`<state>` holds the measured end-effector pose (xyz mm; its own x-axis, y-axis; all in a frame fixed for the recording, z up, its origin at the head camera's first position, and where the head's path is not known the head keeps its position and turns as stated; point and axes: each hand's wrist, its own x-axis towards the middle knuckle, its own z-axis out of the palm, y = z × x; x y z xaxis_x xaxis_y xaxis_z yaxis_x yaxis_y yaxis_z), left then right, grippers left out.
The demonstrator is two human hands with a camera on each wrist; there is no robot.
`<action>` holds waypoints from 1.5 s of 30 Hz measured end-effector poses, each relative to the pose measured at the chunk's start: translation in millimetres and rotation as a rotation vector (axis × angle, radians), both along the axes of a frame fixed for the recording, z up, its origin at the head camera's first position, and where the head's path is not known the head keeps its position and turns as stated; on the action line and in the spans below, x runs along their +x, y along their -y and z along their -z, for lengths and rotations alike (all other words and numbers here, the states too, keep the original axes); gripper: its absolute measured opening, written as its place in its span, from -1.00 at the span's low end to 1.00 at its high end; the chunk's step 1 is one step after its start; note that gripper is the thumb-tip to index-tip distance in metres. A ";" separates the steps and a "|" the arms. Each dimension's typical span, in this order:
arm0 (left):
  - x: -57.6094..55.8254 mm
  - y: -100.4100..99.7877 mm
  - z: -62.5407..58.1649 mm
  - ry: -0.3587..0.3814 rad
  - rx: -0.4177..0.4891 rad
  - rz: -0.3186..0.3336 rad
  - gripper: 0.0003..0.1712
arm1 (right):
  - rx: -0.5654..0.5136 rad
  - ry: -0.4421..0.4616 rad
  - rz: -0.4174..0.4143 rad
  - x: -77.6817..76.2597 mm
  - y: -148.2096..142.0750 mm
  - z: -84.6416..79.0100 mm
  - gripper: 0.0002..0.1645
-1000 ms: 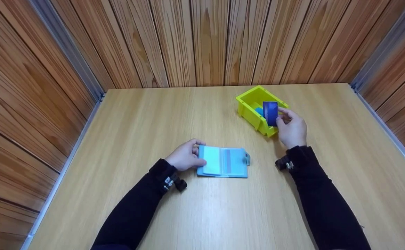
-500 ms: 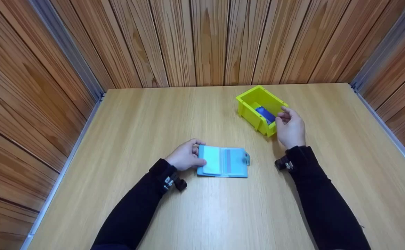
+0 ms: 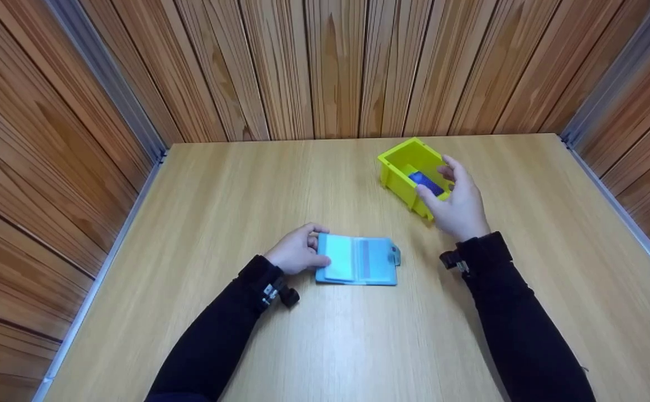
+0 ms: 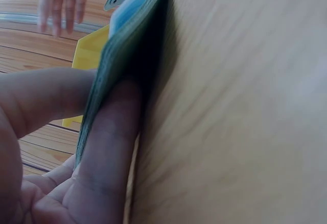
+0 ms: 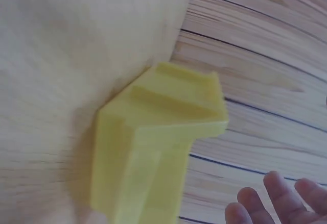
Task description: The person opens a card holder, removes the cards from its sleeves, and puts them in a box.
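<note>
In the head view a light blue card wallet (image 3: pixel 378 262) lies spread open on the table, a snap tab at its right end. My left hand (image 3: pixel 298 251) pinches its left edge, thumb on top; the left wrist view shows a finger (image 4: pixel 110 147) tucked beneath the cover (image 4: pixel 104 81). Beyond it, to the right, stands a yellow bin (image 3: pixel 396 181) with a dark blue flat card-like piece (image 3: pixel 426 183) lying inside. Over the bin's near right side hovers my right hand (image 3: pixel 461 206), thumb and fingers spread, nothing between them. Part of the bin is hidden behind that hand.
A wooden table (image 3: pixel 235 190) carries everything, bounded by plank walls (image 3: pixel 336 72) at the back and both sides. Grey metal strips (image 3: pixel 107 78) run along the corners. Both wrists wear black cuffs with small cameras.
My right hand let the dark blue piece drop into the bin, where it lies flat. Since then its fingers have spread apart. The left hand and the wallet stay put.
</note>
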<state>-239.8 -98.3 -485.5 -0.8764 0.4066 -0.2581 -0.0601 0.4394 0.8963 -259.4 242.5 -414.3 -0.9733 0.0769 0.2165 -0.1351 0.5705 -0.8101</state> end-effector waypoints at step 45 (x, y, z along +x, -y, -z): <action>-0.9 -0.2 0.3 0.025 0.000 -0.008 -0.22 | 0.698 0.264 -0.450 29.7 73.2 39.3 0.15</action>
